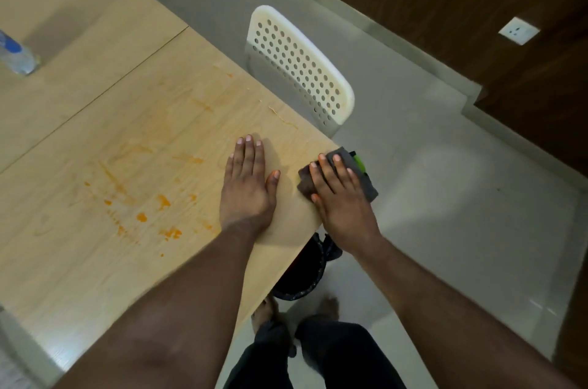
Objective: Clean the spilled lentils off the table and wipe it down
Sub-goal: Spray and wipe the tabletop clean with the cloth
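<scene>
Fingers (329, 177) of the right hand (342, 197) are lying spread and pressing down on a grey cloth (358, 173) at the right edge of the wooden table (133, 121); they are flattening the cloth, not curling around it. Part of the cloth is overhanging the edge, and a green object is showing just beyond it, too hidden to identify. The left hand (246, 188) is resting palm down on the tabletop just beside the cloth, fingers extended and holding nothing. No whole lentils are showing on the surface. Orange residue (164, 202) is remaining as smears and small blobs to the left of the left hand, with fainter streaks running toward the far edge near the white perforated chair (302, 67). A dark bin with a black liner (302, 274) is standing on the floor under the table edge, below the right hand. A plastic water bottle (16, 54) is sitting well apart at the far left. Judgement: removal of the bulk spill is appearing largely done, while wiping is appearing incomplete, since the stained area is still needing passes with the cloth.
</scene>
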